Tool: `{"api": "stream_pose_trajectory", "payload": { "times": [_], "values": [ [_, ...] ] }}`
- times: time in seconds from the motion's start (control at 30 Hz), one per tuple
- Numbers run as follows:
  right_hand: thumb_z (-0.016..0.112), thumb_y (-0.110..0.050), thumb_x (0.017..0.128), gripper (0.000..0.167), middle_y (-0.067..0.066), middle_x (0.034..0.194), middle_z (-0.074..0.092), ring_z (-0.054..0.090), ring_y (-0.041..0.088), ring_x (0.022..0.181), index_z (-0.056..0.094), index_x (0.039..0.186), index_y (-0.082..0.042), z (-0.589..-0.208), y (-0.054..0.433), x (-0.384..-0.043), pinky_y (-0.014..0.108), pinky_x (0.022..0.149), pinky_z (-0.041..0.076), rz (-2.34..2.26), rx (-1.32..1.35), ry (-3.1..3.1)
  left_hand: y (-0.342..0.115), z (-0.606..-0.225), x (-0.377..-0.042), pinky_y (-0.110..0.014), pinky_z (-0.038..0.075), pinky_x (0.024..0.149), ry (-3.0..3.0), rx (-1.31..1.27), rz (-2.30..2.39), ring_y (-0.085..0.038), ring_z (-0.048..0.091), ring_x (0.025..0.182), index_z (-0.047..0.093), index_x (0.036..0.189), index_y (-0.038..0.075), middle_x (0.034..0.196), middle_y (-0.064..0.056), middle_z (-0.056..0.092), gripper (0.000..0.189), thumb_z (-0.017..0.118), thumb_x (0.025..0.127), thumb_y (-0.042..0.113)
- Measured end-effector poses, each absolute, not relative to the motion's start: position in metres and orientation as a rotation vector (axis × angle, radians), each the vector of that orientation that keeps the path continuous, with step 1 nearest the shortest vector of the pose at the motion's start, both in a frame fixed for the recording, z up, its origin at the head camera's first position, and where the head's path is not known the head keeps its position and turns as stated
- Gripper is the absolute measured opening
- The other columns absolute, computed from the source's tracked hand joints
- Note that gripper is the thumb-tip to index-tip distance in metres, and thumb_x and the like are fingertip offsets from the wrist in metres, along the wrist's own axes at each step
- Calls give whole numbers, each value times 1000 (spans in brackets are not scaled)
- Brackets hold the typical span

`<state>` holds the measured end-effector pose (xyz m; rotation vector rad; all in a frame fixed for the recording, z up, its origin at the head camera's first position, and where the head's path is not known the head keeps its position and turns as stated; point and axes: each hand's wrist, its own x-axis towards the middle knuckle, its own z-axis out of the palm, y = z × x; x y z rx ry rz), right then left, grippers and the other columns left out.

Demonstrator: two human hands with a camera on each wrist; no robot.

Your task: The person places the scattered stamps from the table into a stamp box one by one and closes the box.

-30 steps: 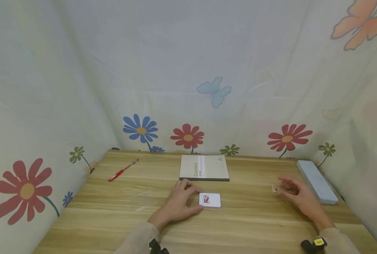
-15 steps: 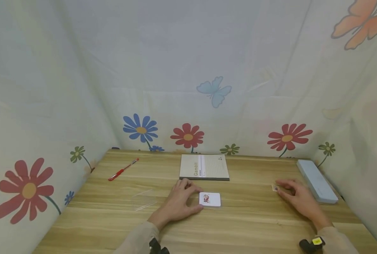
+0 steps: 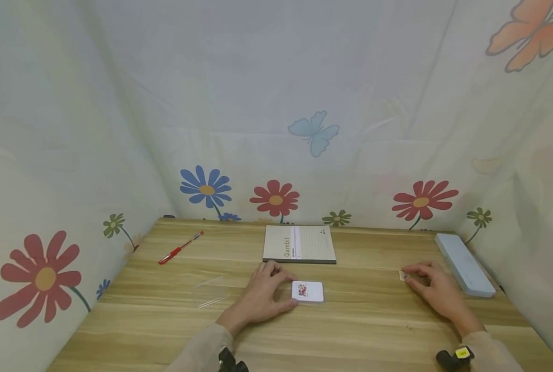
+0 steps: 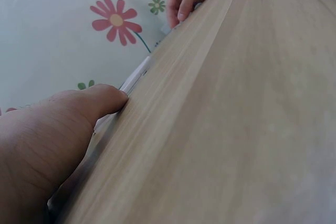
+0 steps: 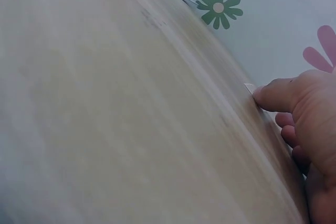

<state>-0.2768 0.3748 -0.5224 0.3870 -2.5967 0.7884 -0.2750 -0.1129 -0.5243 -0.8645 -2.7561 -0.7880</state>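
Observation:
In the head view my left hand (image 3: pixel 262 293) lies on the table, thumb and index finger curved to the left corners of a white stack of playing cards (image 3: pixel 311 292) with a red figure on top. The stack seems to sit in a clear case. My right hand (image 3: pixel 439 292) pinches a small square stamp-like piece (image 3: pixel 402 276) with a dark print between thumb and index finger, low over the table. In the right wrist view a thin corner of the stamp-like piece (image 5: pixel 249 86) sticks out past the thumb (image 5: pixel 278 94). The other fingers curl below it.
A Gambit notebook (image 3: pixel 300 245) lies behind the cards. The red pen (image 3: pixel 181 248) is at the back left, with a clear plastic cover (image 3: pixel 211 293) in front of it. A pale blue long box (image 3: pixel 465 266) stands right of my right hand, near the table edge.
My right hand has shifted slightly left, and its index finger and thumb have come together at the small square piece. The left hand and the cards stay in place.

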Motion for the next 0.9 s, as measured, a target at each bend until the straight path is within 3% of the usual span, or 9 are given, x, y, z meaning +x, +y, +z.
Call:
{"api": "stream_pose_trajectory", "payload": {
  "times": [0.17, 0.33, 0.57, 0.9],
  "values": [
    [89, -10, 95, 23, 8, 111, 70, 65, 13, 100, 82, 117, -11, -523, 374, -277, 13, 84, 47, 836, 392, -2546, -113, -524, -275, -46, 41, 106, -2759, -859, -788, -17, 44, 117, 73, 141, 31, 131, 4, 52, 55, 82, 94, 58],
    [90, 2, 90, 27, 5, 99, 76, 66, 0, 85, 80, 113, -6, -526, 372, -278, 10, 76, 49, 932, 432, -2459, -113, -525, -276, -46, 41, 107, -2764, -858, -779, -16, 44, 118, 73, 141, 32, 132, 4, 53, 55, 82, 94, 58],
    [89, 1, 92, 23, -1, 88, 75, 64, 2, 76, 80, 110, -10, -525, 369, -278, 15, 68, 49, 998, 429, -2435, -114, -525, -277, -46, 41, 107, -2775, -859, -774, -16, 44, 118, 72, 142, 33, 133, 3, 53, 55, 82, 95, 59],
    [86, -12, 99, 15, 4, 99, 82, 69, -2, 86, 82, 113, -11, -518, 362, -276, 11, 76, 50, 1052, 334, -2469, -114, -528, -278, -47, 41, 106, -2769, -862, -766, -16, 43, 118, 72, 142, 33, 132, 4, 52, 56, 81, 94, 61]
  ]
}}
